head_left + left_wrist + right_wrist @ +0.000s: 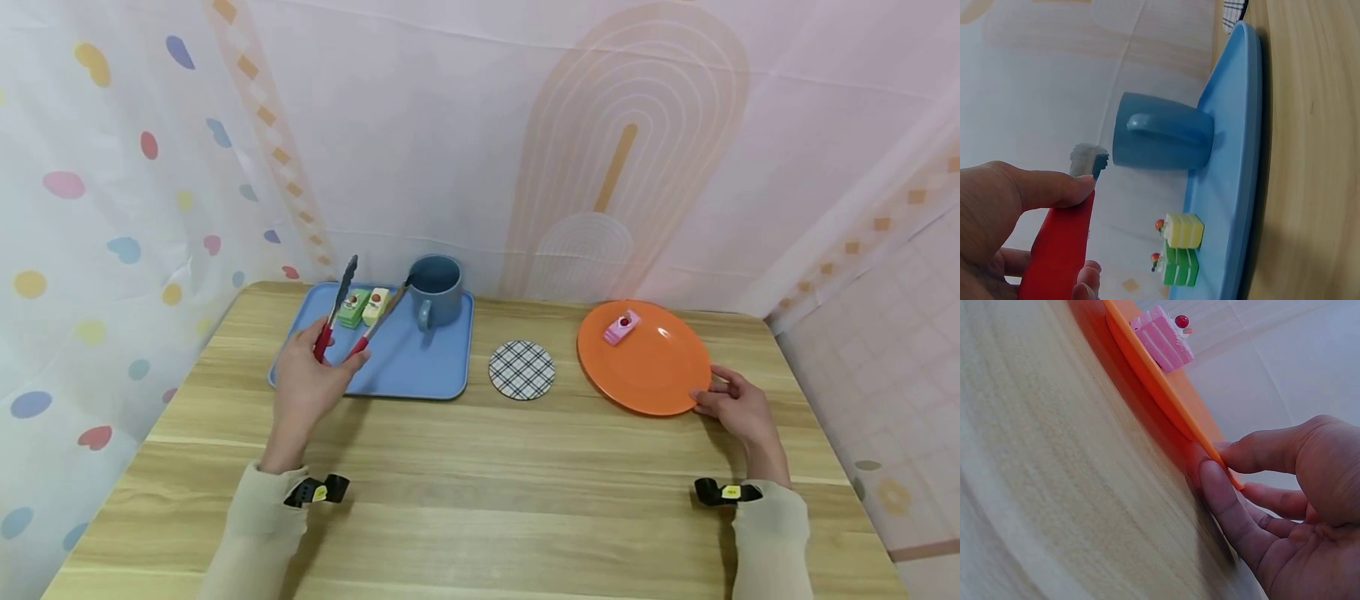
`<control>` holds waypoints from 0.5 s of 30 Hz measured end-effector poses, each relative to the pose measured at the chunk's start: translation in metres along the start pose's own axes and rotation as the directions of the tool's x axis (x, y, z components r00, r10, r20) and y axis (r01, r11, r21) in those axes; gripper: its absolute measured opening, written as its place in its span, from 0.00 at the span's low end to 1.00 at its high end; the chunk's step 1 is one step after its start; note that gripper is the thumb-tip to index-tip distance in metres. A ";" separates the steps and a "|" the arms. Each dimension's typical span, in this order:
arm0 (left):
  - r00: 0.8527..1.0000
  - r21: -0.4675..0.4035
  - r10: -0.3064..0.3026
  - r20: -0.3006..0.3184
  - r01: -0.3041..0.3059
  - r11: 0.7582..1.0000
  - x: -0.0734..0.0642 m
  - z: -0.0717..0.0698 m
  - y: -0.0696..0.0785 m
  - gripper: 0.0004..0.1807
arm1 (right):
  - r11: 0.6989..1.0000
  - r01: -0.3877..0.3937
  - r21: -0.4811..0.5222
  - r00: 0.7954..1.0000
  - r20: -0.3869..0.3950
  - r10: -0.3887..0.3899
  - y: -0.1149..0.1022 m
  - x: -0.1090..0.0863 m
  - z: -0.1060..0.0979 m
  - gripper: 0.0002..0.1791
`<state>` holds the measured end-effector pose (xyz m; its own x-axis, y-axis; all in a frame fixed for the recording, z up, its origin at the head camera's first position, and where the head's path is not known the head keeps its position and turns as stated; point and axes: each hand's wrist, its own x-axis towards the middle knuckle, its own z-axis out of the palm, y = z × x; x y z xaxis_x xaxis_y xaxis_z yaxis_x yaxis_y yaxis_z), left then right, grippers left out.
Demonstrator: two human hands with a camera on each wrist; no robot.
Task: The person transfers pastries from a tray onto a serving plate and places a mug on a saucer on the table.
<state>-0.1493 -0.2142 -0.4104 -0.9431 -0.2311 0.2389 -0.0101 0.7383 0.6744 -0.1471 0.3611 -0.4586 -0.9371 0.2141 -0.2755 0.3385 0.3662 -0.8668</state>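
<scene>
My left hand [309,377] holds a pair of tongs [323,342] by the red handles, its arms spread apart above the blue tray [408,379]. Nothing is between the tips. Below the tongs, a green toy cake slice [352,309] and a yellow toy cake slice [376,306] stand side by side on the tray. In the left wrist view a red handle [1060,250] lies against the thumb. My right hand [742,410] pinches the near right rim of an orange plate [652,387] between thumb and fingers. A pink toy cake slice [1163,339] with a red berry sits on that plate.
A blue mug [442,300] stands upright at the tray's back right, its handle toward me, close to one tong arm. Between tray and plate lies a round checked coaster [522,370]. A printed curtain [420,125] hangs behind the wooden table [517,500].
</scene>
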 end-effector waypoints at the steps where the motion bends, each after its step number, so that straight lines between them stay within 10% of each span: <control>1: 1.000 0.002 -0.002 -0.004 0.002 1.000 0.000 -0.001 -0.001 0.35 | 1.000 0.000 0.000 1.000 -0.001 0.000 0.000 0.000 0.000 0.42; 15: 0.998 0.032 -0.065 0.020 0.065 0.997 0.004 -0.008 -0.022 0.41 | 1.000 0.007 -0.004 1.000 -0.003 -0.007 0.002 0.000 0.000 0.42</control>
<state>-0.1500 -0.2363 -0.4193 -0.9471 -0.2659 0.1800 -0.0815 0.7414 0.6661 -0.1469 0.3616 -0.4604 -0.9393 0.2140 -0.2680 0.3320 0.3715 -0.8670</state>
